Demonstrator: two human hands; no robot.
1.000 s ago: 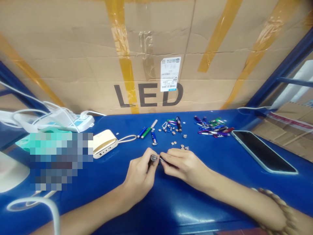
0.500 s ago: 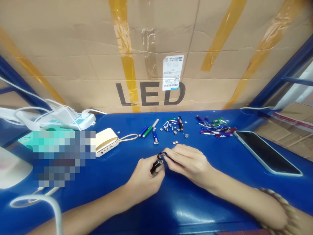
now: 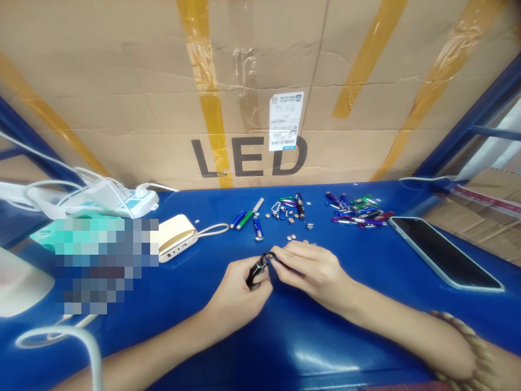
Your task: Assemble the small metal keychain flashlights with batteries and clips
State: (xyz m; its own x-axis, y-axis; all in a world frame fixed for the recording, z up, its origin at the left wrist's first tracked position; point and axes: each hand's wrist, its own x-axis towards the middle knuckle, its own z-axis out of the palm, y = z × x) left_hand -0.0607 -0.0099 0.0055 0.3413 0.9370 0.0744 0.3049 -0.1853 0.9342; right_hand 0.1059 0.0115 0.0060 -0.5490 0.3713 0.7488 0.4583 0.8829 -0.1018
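Turned since the earlier frame, a black mini flashlight [image 3: 255,275] is gripped by the closed fingers of the left hand [image 3: 238,288], its black carabiner [image 3: 267,257] pinched between the fingertips of the right hand [image 3: 313,274]

We're live on the single head-worn camera, looking forward and down from the person's head at the left hand [image 3: 240,288] and right hand [image 3: 313,274]. It sits close over the blue workbench [image 3: 285,353], taking in the surface out to its far edge, with the cardboard carton [image 3: 122,98] filling the top of the frame.
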